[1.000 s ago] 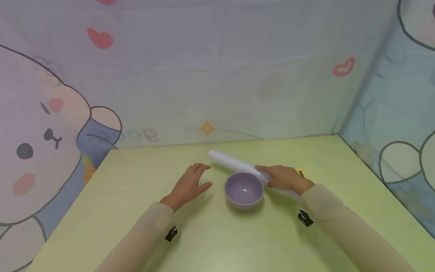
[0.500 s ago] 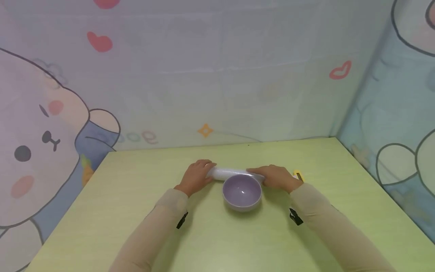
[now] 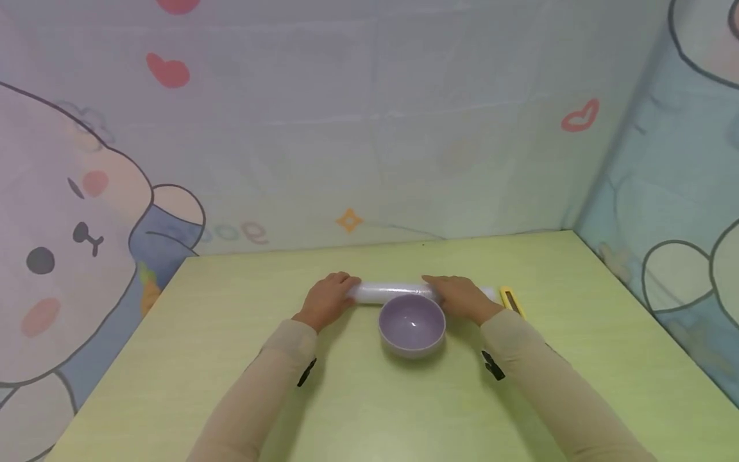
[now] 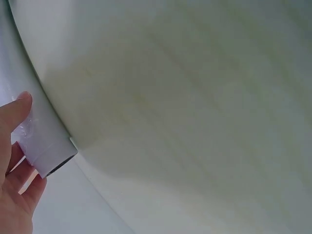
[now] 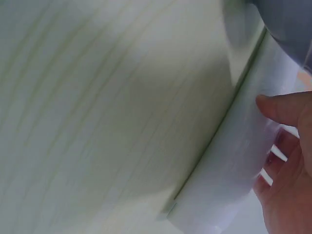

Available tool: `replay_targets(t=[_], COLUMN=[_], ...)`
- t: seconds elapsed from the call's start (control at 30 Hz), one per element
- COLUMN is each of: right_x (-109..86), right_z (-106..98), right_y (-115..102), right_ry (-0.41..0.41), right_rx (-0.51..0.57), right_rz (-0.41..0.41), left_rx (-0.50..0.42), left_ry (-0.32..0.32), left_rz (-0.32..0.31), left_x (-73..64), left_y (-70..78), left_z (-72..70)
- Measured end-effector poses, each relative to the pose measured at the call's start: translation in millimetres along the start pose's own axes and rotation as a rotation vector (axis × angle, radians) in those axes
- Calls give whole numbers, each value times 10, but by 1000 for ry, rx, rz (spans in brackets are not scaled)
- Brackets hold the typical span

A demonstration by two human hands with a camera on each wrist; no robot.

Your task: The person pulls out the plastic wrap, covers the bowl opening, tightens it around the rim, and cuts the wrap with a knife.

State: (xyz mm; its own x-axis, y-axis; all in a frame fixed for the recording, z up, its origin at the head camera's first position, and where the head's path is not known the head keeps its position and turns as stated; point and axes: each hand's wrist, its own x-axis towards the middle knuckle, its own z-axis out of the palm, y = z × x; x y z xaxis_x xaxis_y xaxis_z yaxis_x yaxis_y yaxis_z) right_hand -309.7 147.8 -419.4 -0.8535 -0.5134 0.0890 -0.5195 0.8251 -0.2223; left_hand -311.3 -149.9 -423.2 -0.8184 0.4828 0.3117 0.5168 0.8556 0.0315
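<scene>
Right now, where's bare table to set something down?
Free: table outside both sleeves, behind the white roll up to the backdrop, between the sleeves in front of the bowl. Crowded: centre, left hand and right hand gripping the white roll behind the bowl, yellow tool at right.

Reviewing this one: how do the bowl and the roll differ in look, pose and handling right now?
Shape and pose: the bowl is round and upright, its mouth facing up; the roll is a long tube lying sideways.
Colour: the bowl is purple, the roll whitish.
Handling: the left hand and right hand grip the roll; neither holds the bowl.
Shared: both look shiny.
</scene>
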Motion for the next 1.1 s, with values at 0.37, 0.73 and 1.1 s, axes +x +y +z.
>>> replay_targets(t=[0.37,0.73,1.1], right_x=[-64,-54,-2], right_z=[53,-16,-44], right_y=[85,140,124], right_ry=[217,168,97], right_rx=[-190,-163,-101], right_rz=[28,60,83], left_rx=[-14,92,364], left_ry=[2,-35,-22], left_rz=[-70,-6,136], left_x=[-62,-43,33], left_y=[-18,-86,-169], left_z=[26,24,-20])
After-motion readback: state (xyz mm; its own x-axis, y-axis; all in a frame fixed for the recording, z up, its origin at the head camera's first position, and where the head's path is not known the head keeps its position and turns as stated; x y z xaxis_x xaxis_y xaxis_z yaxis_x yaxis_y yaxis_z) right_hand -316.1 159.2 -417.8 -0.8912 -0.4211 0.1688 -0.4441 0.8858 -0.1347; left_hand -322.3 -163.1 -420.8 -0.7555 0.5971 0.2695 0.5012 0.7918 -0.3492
